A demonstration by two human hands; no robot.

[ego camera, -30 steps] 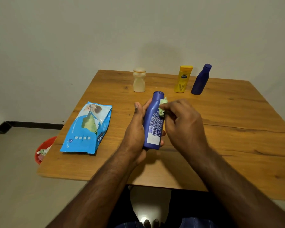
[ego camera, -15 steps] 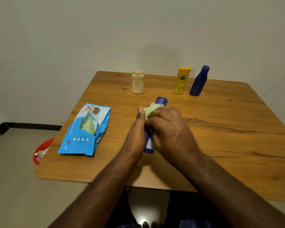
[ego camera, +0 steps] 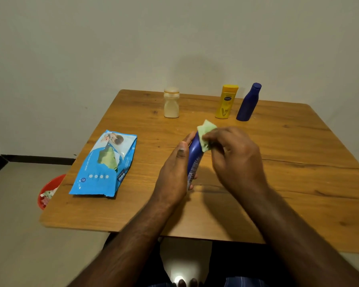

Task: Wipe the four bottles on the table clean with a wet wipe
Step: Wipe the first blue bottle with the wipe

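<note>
My left hand (ego camera: 174, 168) grips a blue lotion bottle (ego camera: 194, 158) above the middle of the wooden table (ego camera: 278, 162). Its top end is covered by a pale green wet wipe (ego camera: 205, 135), which my right hand (ego camera: 234, 158) presses against the bottle. At the table's far side stand a cream bottle (ego camera: 171, 102), a yellow bottle (ego camera: 226, 101) and a dark blue bottle (ego camera: 249, 102), all upright.
A blue pack of wet wipes (ego camera: 105, 164) lies flat on the table's left part, a green wipe showing in its opening. A red bowl (ego camera: 48, 191) with scraps sits on the floor beyond the left edge. A wall stands close behind the table.
My right hand has slid the wipe from the bottle's middle up over its cap end, uncovering the label. The left hand keeps its hold.
</note>
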